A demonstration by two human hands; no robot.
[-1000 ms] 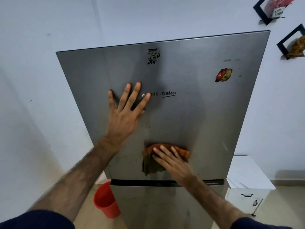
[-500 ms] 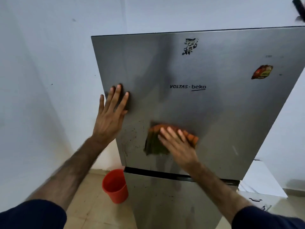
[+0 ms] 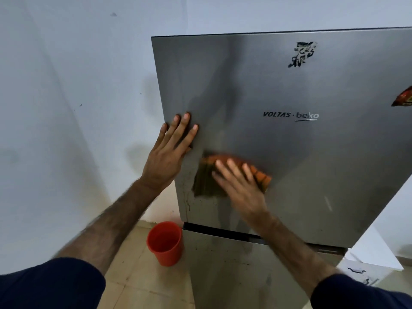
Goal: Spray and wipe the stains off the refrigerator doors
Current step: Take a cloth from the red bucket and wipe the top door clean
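The steel upper refrigerator door [image 3: 312,166] fills the right of the head view, with dark specks and drip marks near its lower left edge [image 3: 186,197]. My right hand [image 3: 240,186] lies flat on an orange and olive cloth [image 3: 206,177], pressing it against the door's lower left part. My left hand [image 3: 171,150] rests flat with fingers spread on the door's left edge, just left of the cloth. The lower door [image 3: 234,270] shows below a dark gap, also speckled.
A red bucket [image 3: 166,243] stands on the tiled floor by the fridge's lower left corner. A white wall is at the left. A black scuffed sticker [image 3: 302,54] and a red magnet [image 3: 402,99] sit on the door. A white cabinet [image 3: 365,264] is at the right.
The view has swung left. My right hand has slid the cloth up and toward the door's left edge. My left hand has shifted left to that edge.
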